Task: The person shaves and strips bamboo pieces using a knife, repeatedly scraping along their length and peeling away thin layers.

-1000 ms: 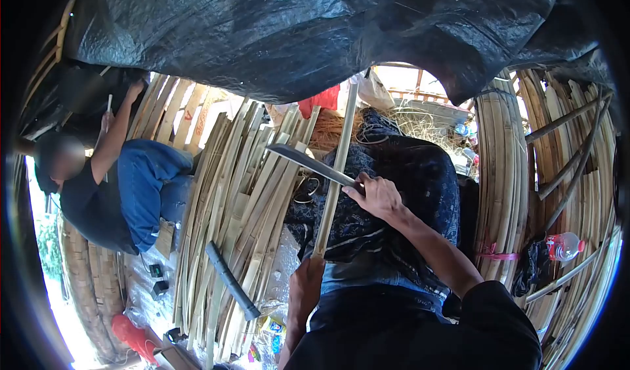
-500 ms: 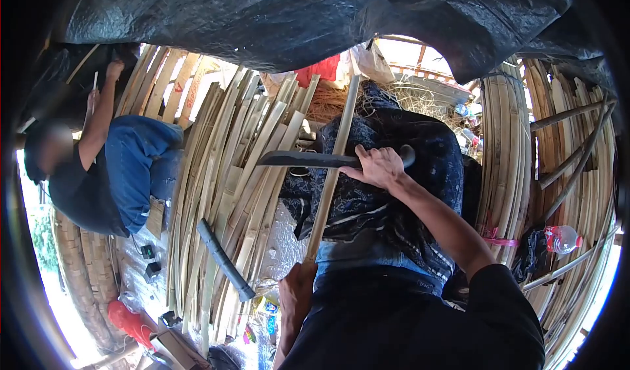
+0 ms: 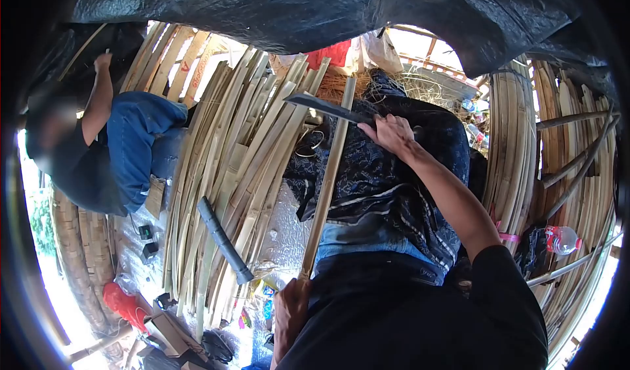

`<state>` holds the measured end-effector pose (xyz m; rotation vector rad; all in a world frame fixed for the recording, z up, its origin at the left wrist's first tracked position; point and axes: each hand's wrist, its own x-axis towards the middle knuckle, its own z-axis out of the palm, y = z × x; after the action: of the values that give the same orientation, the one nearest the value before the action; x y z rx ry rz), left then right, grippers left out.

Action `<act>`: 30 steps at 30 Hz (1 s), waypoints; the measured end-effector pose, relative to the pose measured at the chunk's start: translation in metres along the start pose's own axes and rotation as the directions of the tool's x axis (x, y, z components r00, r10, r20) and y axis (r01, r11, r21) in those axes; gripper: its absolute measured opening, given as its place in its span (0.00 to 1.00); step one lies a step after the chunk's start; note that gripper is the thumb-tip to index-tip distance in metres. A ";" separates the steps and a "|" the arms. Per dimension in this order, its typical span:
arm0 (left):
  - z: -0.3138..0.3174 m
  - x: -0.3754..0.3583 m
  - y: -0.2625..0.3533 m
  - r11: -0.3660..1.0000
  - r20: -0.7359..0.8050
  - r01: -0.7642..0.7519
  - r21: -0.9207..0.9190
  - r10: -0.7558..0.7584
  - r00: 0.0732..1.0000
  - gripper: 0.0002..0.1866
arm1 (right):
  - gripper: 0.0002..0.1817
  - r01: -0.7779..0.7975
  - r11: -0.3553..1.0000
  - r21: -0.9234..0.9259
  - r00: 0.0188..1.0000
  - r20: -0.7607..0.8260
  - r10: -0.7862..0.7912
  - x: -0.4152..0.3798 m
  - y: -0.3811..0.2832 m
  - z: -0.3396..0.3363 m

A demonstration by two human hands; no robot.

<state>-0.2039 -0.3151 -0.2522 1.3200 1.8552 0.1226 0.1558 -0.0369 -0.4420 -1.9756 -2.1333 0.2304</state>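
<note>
My right hand [image 3: 394,135] is closed round the handle of a machete [image 3: 318,104]. Its dark blade points to the left and slants up, crossing the upper part of a long split bamboo strip [image 3: 328,193] in this view. The strip runs lengthwise over my lap, on a dark patterned cloth [image 3: 374,166]. Close to my body, my left hand [image 3: 290,308] grips the strip's lower end, fingers wrapped round it.
Many bamboo strips [image 3: 223,147] lie in a pile to my left, with a dark ridged rod [image 3: 224,239] across them. A person [image 3: 85,153] sits further left. Bundled bamboo [image 3: 508,147] stands on the right, near a plastic bottle [image 3: 562,240]. Black sheeting [image 3: 315,9] hangs overhead.
The machete has moved up along the strip and its tip has tilted upward. My right hand has shifted up and slightly right with it. My left hand still holds the strip's lower end.
</note>
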 end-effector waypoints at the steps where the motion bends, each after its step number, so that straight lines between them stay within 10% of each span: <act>1: -0.001 -0.005 -0.005 0.999 0.013 0.027 -0.017 -0.026 1.000 0.21 | 0.41 -0.004 1.000 0.002 1.000 -0.001 0.004 0.001 0.001 0.002; 8: -0.053 -0.061 -0.028 0.997 0.031 0.054 0.047 -0.056 0.998 0.19 | 0.44 -0.022 1.000 -0.006 0.998 0.063 0.022 0.002 -0.001 -0.002; 9: -0.056 -0.063 -0.053 0.976 0.024 -0.158 0.149 0.156 0.987 0.21 | 0.44 -0.012 1.000 -0.008 0.998 0.067 0.012 0.001 -0.001 -0.002; 17: -0.118 -0.097 -0.093 0.891 0.270 0.425 -0.158 -0.375 0.887 0.31 | 0.43 -0.123 0.992 0.042 0.992 0.045 0.121 0.007 -0.004 -0.006; 23: -0.047 -0.002 -0.082 0.887 0.338 0.211 -0.411 -0.067 0.939 0.22 | 0.36 0.023 0.984 0.177 0.960 -0.279 0.028 0.030 0.033 0.012; 26: -0.022 0.031 -0.044 0.868 0.304 0.041 -0.495 0.128 0.944 0.19 | 0.43 -0.460 0.467 0.755 0.872 0.286 0.396 0.037 0.032 -0.033; 30: -0.008 0.064 -0.008 0.921 0.246 -0.037 -0.387 0.142 0.959 0.17 | 0.46 -0.616 -0.083 0.783 0.737 0.611 0.290 0.008 0.029 -0.051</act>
<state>-0.2211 -0.2628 -0.2874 1.0893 1.4509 0.3186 0.1965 -0.0286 -0.3998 -1.5519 -0.5513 1.6441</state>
